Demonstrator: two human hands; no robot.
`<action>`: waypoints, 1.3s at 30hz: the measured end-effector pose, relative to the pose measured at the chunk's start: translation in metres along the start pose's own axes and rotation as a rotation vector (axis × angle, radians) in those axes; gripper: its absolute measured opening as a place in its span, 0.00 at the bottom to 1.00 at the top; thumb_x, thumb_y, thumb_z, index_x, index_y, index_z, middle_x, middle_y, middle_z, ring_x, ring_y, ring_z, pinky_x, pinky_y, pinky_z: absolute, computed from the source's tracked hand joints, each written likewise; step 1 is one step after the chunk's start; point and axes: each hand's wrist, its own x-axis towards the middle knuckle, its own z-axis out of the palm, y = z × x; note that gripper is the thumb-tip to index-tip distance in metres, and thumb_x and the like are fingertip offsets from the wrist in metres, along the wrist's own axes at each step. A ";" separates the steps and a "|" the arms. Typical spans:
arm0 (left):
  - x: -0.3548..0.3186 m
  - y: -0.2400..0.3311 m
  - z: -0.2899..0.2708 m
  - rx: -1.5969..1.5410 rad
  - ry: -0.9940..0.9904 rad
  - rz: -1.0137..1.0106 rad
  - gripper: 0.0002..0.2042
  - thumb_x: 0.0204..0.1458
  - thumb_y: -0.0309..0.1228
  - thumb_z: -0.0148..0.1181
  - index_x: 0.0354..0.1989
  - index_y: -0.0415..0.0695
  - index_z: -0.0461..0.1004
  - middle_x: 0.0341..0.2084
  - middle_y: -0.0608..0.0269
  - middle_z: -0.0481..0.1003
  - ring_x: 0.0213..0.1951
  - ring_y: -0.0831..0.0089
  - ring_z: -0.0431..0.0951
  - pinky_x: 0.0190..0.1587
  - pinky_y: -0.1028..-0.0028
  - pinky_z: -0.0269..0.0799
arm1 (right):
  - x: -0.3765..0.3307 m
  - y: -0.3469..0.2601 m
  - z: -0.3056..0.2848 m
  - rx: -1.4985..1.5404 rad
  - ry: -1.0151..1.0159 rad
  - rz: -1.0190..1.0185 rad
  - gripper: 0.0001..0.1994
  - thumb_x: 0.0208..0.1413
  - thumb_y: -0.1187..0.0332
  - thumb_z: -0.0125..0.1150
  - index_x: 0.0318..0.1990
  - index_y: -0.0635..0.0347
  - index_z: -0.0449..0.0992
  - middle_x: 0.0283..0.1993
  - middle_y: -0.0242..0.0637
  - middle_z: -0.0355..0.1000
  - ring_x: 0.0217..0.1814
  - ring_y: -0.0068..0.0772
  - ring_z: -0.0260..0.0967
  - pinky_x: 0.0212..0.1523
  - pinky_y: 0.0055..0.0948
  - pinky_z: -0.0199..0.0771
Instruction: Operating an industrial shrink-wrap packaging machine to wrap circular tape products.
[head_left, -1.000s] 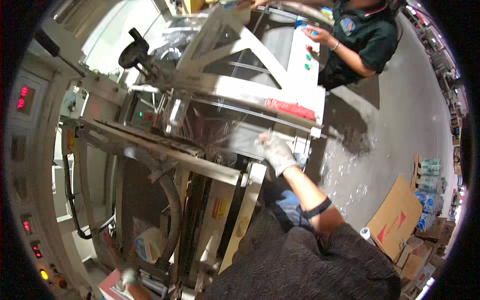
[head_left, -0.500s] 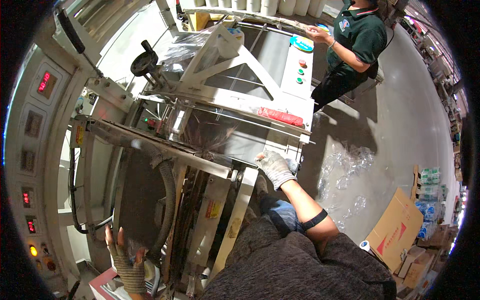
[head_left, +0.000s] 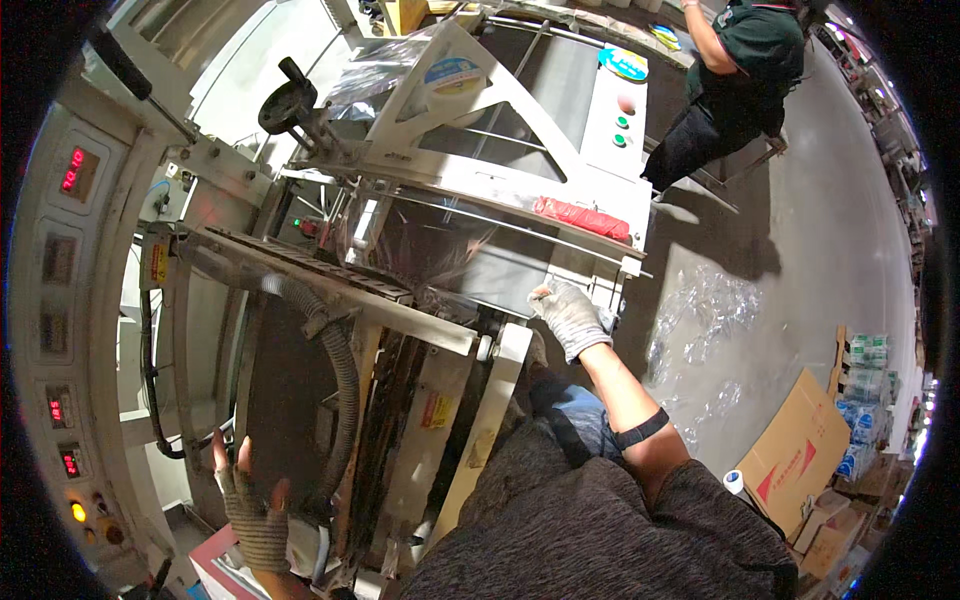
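My left hand (head_left: 254,515) is in a striped grey glove with bare fingertips. Its fingers are spread, nothing lies in them, and it hovers beside a ribbed grey hose (head_left: 342,410). In a pale glove, my right hand (head_left: 572,318) rests at the near right corner of the packing machine's grey belt (head_left: 505,278). The fingers there are curled in; what they hold, if anything, is hidden. Clear plastic film (head_left: 445,255) is bunched on the belt left of that hand. A red wrapped roll (head_left: 582,217) lies on the white crossbar beyond.
A control panel (head_left: 60,300) with lit red displays stands at the left. At the upper right is a co-worker (head_left: 745,70) in a dark shirt. Crumpled clear film (head_left: 705,310) lies on the floor. A cardboard sheet (head_left: 790,455) leans near stacked packs (head_left: 858,420).
The view has shifted a little, so the machine sits farther right and lower. The co-worker has moved right with a forearm raised. My hands keep nearly the same poses.
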 end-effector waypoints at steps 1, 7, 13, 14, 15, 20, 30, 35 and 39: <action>0.003 0.003 0.000 0.004 0.004 0.005 0.28 0.39 0.33 0.58 0.54 0.46 0.64 0.61 0.52 0.51 0.62 0.55 0.50 0.59 0.59 0.50 | 0.002 -0.001 0.000 -0.011 -0.010 0.023 0.11 0.45 0.60 0.59 0.32 0.58 0.75 0.30 0.44 0.73 0.35 0.40 0.70 0.39 0.31 0.67; 0.006 -0.016 0.001 0.080 -0.028 0.011 0.28 0.41 0.35 0.58 0.55 0.46 0.64 0.61 0.52 0.51 0.62 0.54 0.50 0.60 0.60 0.49 | 0.010 -0.008 0.004 0.016 -0.032 -0.003 0.11 0.45 0.59 0.58 0.31 0.56 0.75 0.29 0.45 0.73 0.34 0.43 0.70 0.37 0.33 0.67; 0.013 -0.023 -0.001 0.102 -0.074 0.002 0.29 0.44 0.39 0.57 0.57 0.47 0.61 0.61 0.50 0.50 0.62 0.53 0.51 0.60 0.60 0.48 | 0.024 0.016 0.023 -0.143 0.005 -0.136 0.14 0.46 0.54 0.57 0.30 0.56 0.76 0.32 0.43 0.73 0.36 0.44 0.70 0.37 0.36 0.68; 0.014 -0.026 -0.001 0.114 -0.105 -0.032 0.29 0.44 0.39 0.57 0.57 0.47 0.60 0.61 0.50 0.50 0.62 0.53 0.51 0.60 0.60 0.48 | 0.025 0.014 0.023 -0.141 0.003 -0.134 0.14 0.46 0.54 0.57 0.30 0.56 0.76 0.32 0.43 0.73 0.36 0.44 0.70 0.37 0.36 0.68; 0.014 -0.027 -0.001 0.117 -0.107 -0.035 0.29 0.44 0.39 0.57 0.57 0.47 0.60 0.61 0.50 0.50 0.62 0.53 0.51 0.60 0.60 0.48 | 0.026 0.011 0.022 -0.105 -0.003 -0.116 0.14 0.46 0.55 0.57 0.31 0.56 0.76 0.32 0.44 0.73 0.36 0.44 0.70 0.37 0.35 0.68; 0.023 -0.012 -0.003 0.032 -0.105 -0.034 0.29 0.43 0.38 0.58 0.57 0.46 0.60 0.61 0.49 0.48 0.61 0.53 0.51 0.60 0.61 0.49 | 0.025 0.001 0.017 -0.059 -0.029 -0.080 0.14 0.45 0.55 0.58 0.31 0.57 0.76 0.31 0.44 0.73 0.35 0.45 0.70 0.37 0.35 0.68; 0.029 -0.017 -0.003 -0.005 -0.144 -0.132 0.28 0.38 0.30 0.58 0.54 0.47 0.64 0.61 0.51 0.49 0.62 0.54 0.50 0.60 0.59 0.50 | 0.028 -0.001 0.017 0.014 -0.046 -0.035 0.12 0.45 0.59 0.59 0.32 0.58 0.76 0.32 0.43 0.74 0.36 0.41 0.71 0.38 0.31 0.68; 0.041 -0.005 -0.002 0.018 -0.131 0.001 0.29 0.39 0.28 0.58 0.56 0.49 0.63 0.61 0.54 0.50 0.62 0.54 0.50 0.60 0.59 0.50 | 0.028 0.003 0.016 -0.033 -0.047 -0.066 0.12 0.45 0.60 0.59 0.32 0.58 0.76 0.32 0.42 0.74 0.37 0.40 0.71 0.39 0.30 0.68; 0.047 -0.030 -0.001 0.157 -0.206 0.025 0.30 0.40 0.29 0.58 0.57 0.50 0.61 0.61 0.55 0.50 0.62 0.53 0.50 0.60 0.59 0.50 | 0.031 -0.001 0.015 -0.031 -0.071 -0.038 0.11 0.46 0.62 0.57 0.33 0.59 0.76 0.34 0.41 0.74 0.36 0.36 0.70 0.40 0.27 0.67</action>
